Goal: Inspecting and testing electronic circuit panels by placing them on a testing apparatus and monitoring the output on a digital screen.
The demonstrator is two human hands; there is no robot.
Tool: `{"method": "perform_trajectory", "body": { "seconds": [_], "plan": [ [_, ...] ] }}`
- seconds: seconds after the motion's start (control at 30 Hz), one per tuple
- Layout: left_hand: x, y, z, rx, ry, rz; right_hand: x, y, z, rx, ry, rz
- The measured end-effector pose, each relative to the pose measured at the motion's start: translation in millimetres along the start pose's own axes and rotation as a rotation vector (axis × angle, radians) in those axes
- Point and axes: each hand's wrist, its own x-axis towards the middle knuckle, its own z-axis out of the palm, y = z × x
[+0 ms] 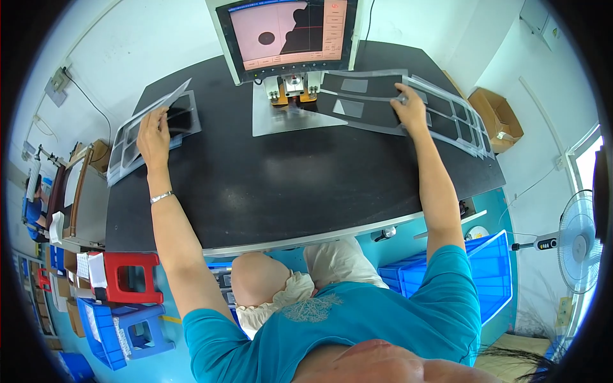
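At the left of the black table, my left hand pinches the edge of a clear plastic sheet, one side of which is tilted up. More sheets lie in a loose pile beneath it. My right hand has its thumb and fingers closed on the right edge of a dark sheet with pale rectangles. This sheet's left end reaches the punching machine at the back middle. A stack of clear-edged dark sheets is fanned out right of that hand.
Above the machine stands a monitor showing a dark spot and a jagged shape. A shiny metal plate juts from the machine's base. A cardboard box, a fan and a blue crate are at right; a red stool is at left.
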Motion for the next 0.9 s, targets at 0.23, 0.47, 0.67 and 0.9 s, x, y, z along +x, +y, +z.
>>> {"method": "perform_trajectory", "body": {
  "seconds": [0.23, 0.47, 0.67, 0.9],
  "plan": [
    [-5.6, 136.7, -13.9, -0.323, -0.446, 0.374, 6.3, 50.4, -94.4, -0.188, 0.135, 0.121],
    [-56.2, 186.5, 2.3, -0.331, -0.554, 0.522, 3.2, 57.3, -53.4, -0.375, 0.098, -0.038],
    [-49.3, 208.1, -23.4, -0.281, -0.651, 0.571, -5.0, 25.0, -20.3, -0.347, -0.225, -0.067],
    [-31.3, 188.8, -34.3, -0.117, -0.548, 0.561, -5.6, 28.7, -25.5, -0.281, -0.236, -0.074]
  ]
}}
